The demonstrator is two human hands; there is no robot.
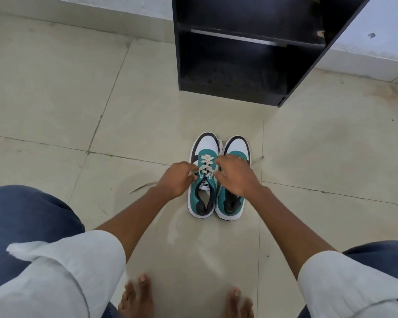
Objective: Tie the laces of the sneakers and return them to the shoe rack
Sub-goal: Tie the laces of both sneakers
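Two teal, white and black sneakers stand side by side on the floor, toes pointing away from me. On the left sneaker (203,196) the off-white laces (205,167) are crossed over the tongue. My left hand (176,180) pinches a lace end at that shoe's left side. My right hand (236,174) grips the other lace end from the right and covers the middle of the right sneaker (236,145). The right sneaker's laces are hidden under my hand. The black shoe rack (251,88) stands beyond the shoes.
The floor is pale tile (78,99) with dark grout lines. The rack's lower shelf (228,72) holds nothing, and its open front faces me. A white wall (365,53) runs behind it. My bare feet (138,297) and bent knees in jeans fill the bottom of the view.
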